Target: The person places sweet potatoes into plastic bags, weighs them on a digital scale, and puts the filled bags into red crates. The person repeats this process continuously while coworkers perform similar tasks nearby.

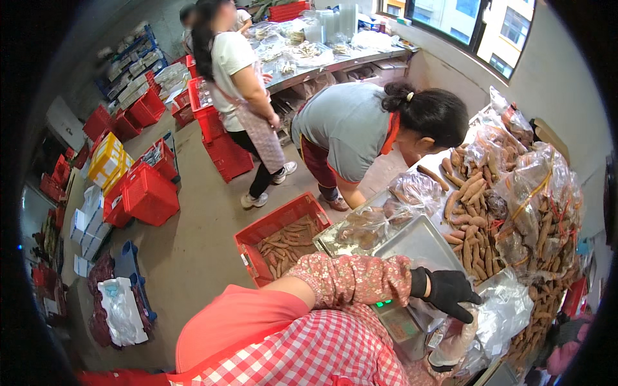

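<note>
My left hand (446, 293), in a black glove below a floral sleeve, reaches over the bench. Its fingers meet the fingertips of my right hand (456, 337), which wears a pale thin glove over a black cuff. Whether either hand grips something between them is hidden. Beside my right hand is a small printed label (436, 339). Clear plastic bags (504, 304) lie just beyond both hands. Under my left forearm stands a weighing scale with a metal pan (422, 241) and a lit green display (384, 303).
Sweet potatoes (475, 231) cover the bench to the right, some under plastic bags (526, 212). Filled bags (372, 222) rest beyond the scale. A red crate (285, 241) of sweet potatoes stands on the floor. One person (347, 125) bends over the bench; another (241, 91) stands behind.
</note>
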The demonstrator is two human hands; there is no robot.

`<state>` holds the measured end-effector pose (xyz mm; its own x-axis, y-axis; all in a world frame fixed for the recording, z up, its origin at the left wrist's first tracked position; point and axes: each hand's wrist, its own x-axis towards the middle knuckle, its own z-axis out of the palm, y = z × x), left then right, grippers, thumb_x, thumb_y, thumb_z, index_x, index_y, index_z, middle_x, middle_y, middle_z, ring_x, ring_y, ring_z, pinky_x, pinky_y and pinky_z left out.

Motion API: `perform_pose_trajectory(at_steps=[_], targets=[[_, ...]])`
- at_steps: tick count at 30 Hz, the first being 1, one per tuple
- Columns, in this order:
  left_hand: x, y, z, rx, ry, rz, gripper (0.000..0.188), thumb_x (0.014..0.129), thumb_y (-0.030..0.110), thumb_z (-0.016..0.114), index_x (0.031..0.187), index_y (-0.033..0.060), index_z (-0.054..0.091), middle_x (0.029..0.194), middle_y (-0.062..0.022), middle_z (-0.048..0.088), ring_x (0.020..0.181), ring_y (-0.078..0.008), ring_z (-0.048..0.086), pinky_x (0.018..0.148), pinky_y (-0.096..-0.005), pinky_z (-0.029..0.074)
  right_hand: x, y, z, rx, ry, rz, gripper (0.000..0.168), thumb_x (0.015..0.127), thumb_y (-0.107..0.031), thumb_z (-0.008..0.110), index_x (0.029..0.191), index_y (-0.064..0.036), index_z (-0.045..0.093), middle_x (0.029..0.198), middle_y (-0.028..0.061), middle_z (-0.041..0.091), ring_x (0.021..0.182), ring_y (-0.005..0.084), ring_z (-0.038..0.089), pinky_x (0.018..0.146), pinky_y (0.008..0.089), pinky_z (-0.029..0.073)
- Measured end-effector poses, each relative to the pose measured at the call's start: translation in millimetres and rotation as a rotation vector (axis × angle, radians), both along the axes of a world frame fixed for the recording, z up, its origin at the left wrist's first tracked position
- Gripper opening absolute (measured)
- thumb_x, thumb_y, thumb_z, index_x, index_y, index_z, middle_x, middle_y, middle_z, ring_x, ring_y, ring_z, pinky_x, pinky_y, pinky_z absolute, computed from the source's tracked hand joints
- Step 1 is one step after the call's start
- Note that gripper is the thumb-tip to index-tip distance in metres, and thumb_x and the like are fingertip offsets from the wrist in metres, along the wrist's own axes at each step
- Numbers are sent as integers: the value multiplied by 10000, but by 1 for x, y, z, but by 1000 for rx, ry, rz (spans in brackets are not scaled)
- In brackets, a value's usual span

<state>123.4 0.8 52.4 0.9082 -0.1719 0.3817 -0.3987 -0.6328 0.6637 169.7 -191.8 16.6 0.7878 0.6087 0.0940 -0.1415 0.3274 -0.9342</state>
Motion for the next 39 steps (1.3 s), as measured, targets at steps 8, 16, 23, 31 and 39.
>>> perform_pose_trajectory(at_steps=[8, 16, 23, 31, 39], targets=[[25, 6, -89, -231, -431, -74, 370, 864, 192, 666, 1193, 42, 590, 1050, -157, 612, 887, -303, 600, 781, -367, 495, 16, -4, -5, 118, 254, 259, 256, 1010, -240, 506, 1082, -12, 598, 1011, 89, 655, 845, 166, 605, 745, 311, 475], [-37, 33, -111, 24, 32, 257, 288, 800, 340, 696, 955, 98, 674, 909, -108, 657, 885, -287, 612, 959, -398, 422, 70, -1, -73, 631, 1118, 191, 365, 974, -172, 572, 1293, 4, 552, 903, 68, 556, 757, 165, 527, 782, 340, 472], [-58, 64, -103, 254, -103, 268, 306, 775, 392, 663, 715, 93, 642, 725, -127, 611, 722, -353, 593, 644, -468, 468, 54, 28, -48, 819, 1101, 219, 297, 1004, -213, 531, 1201, 9, 547, 802, 42, 433, 652, 123, 424, 573, 270, 407], [-51, 56, -115, 246, -12, 179, 297, 820, 354, 677, 709, 85, 617, 725, -142, 573, 702, -347, 572, 618, -465, 467, 73, 10, -68, 763, 1006, 108, 384, 966, -130, 533, 1332, -19, 494, 937, 72, 508, 743, 163, 505, 727, 297, 461], [-53, 43, -82, -492, 69, 143, 207, 859, 204, 580, 967, 66, 690, 795, -52, 630, 688, -211, 569, 604, -323, 446, 34, 61, -50, -462, -90, -381, 677, 883, -108, 645, 1488, -97, 342, 1268, 102, 619, 962, 149, 629, 790, 299, 527]])
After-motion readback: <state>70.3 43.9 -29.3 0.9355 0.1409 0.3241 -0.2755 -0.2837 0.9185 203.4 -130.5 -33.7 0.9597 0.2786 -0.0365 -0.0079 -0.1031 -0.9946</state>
